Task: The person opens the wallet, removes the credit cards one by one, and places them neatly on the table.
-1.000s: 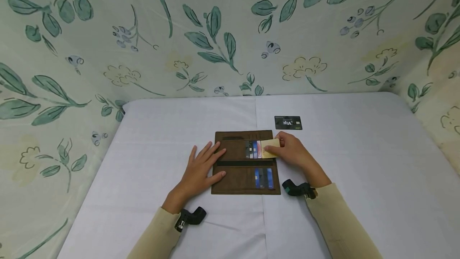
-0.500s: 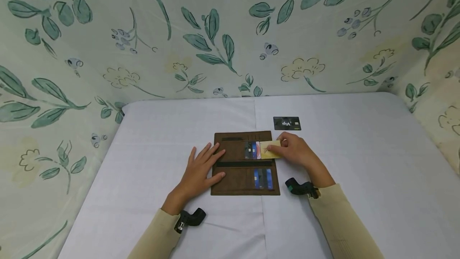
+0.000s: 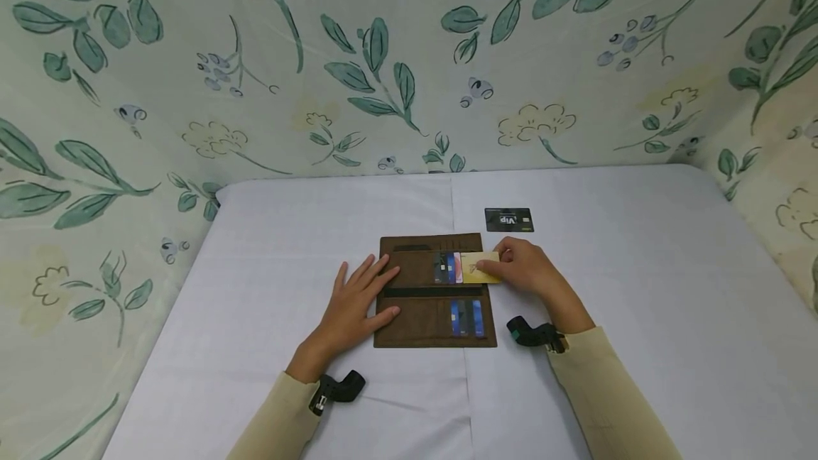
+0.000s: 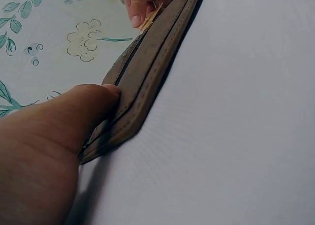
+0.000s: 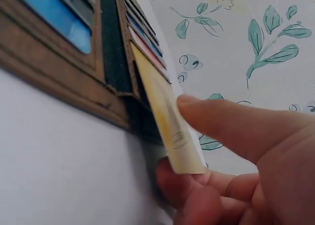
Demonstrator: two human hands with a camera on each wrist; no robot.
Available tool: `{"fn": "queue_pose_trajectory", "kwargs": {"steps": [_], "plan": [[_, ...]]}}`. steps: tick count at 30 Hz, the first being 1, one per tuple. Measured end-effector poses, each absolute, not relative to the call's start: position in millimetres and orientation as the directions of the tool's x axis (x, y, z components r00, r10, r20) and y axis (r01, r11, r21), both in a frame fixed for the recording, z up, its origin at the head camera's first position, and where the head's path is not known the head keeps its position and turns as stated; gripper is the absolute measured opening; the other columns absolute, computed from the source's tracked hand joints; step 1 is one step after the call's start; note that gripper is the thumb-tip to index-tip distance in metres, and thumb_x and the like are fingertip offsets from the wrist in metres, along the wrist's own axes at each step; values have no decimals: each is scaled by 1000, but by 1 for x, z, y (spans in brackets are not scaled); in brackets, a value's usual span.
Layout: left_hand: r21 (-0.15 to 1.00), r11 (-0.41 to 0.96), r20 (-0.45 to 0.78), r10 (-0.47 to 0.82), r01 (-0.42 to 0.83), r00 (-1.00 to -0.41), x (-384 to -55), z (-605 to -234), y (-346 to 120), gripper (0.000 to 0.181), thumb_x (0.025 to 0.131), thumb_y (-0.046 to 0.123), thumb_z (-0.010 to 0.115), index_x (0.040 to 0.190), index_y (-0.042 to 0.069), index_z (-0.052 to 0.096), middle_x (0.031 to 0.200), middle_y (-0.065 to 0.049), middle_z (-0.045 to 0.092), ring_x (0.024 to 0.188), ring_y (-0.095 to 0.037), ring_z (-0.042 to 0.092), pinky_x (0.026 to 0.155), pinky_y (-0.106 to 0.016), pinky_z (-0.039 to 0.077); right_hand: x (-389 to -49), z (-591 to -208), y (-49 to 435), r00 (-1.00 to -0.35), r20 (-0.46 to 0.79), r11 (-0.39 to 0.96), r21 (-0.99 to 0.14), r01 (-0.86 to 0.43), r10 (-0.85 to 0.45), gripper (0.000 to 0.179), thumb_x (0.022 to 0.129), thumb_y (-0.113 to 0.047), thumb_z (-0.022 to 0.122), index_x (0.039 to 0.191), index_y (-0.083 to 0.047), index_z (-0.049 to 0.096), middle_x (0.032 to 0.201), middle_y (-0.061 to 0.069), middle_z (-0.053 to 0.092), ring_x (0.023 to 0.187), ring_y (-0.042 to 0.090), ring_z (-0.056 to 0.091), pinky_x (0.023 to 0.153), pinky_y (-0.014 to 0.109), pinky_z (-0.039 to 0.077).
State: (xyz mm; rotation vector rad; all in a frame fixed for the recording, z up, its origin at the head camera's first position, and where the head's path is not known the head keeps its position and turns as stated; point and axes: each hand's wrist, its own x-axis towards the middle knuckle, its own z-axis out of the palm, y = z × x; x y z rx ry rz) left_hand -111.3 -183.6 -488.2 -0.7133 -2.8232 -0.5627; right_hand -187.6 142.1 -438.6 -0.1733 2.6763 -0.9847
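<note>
A brown wallet (image 3: 412, 325) lies spread open on the white tabletop, with cards in slots on both halves. My left hand (image 3: 351, 309) rests on its left edge, fingers spread and straight; the left wrist view shows the thumb (image 4: 101, 94) on the leather. At the upper half's right edge, my right hand (image 3: 527, 270) pinches a gold card (image 3: 473, 270) between thumb and fingers. In the right wrist view the gold card (image 5: 160, 107) juts past the wallet's side, its inner end hidden in the slot. Several other cards (image 5: 147, 40) sit beside it in the slots.
A black card (image 3: 508, 219) marked "Vip" lies on the white cloth (image 3: 307, 226) behind the wallet's right side. Blue and dark cards (image 3: 467, 318) fill slots in the lower half. A leaf-patterned curtain (image 3: 409, 77) hangs behind the table.
The right hand has drawn the gold card a little to the right, so more of it sticks out past the wallet's edge. The left hand stays on the wallet.
</note>
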Motion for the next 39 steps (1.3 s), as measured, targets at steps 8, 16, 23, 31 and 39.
{"fn": "queue_pose_trajectory", "kwargs": {"steps": [8, 16, 23, 31, 39], "plan": [[324, 811, 257, 420, 487, -871, -110, -486, -183, 66, 91, 48, 61, 148, 20, 42, 156, -5, 30, 144, -30, 23, 110, -65, 7, -186, -433, 144, -943, -280, 761, -647, 45, -181, 37, 90, -39, 65, 95, -3, 59, 74, 6, 61, 59, 17, 53, 55, 28, 40], [316, 812, 262, 423, 491, -868, -111, -487, -183, 67, 91, 50, 60, 148, 20, 42, 157, -5, 30, 145, -29, 23, 111, -65, 7, -188, -430, 149, -950, -257, 757, -653, 36, -177, 30, 91, -32, 66, 92, -3, 58, 72, 5, 59, 63, 19, 51, 55, 29, 39], [317, 808, 275, 423, 497, -864, -110, -489, -184, 66, 91, 48, 61, 148, 20, 42, 156, -6, 31, 144, -30, 24, 110, -66, 8, -188, -429, 157, -940, -273, 725, -688, 43, -204, 33, 92, -35, 63, 99, -3, 60, 68, 6, 59, 62, 20, 52, 56, 30, 38], [314, 805, 286, 425, 503, -859, -110, -491, -183, 66, 90, 48, 62, 147, 20, 43, 155, -6, 32, 144, -30, 25, 110, -66, 8, -189, -427, 161, -930, -285, 676, -735, 55, -233, 25, 93, -24, 62, 103, -1, 60, 72, 5, 63, 63, 21, 53, 58, 31, 39], [325, 803, 285, 420, 500, -861, -110, -491, -185, 67, 91, 49, 61, 147, 20, 42, 155, -5, 32, 144, -29, 25, 110, -66, 7, -188, -426, 164, -926, -268, 637, -770, 39, -267, 26, 94, -22, 62, 105, 0, 58, 72, 7, 64, 64, 21, 54, 58, 29, 41]]}}
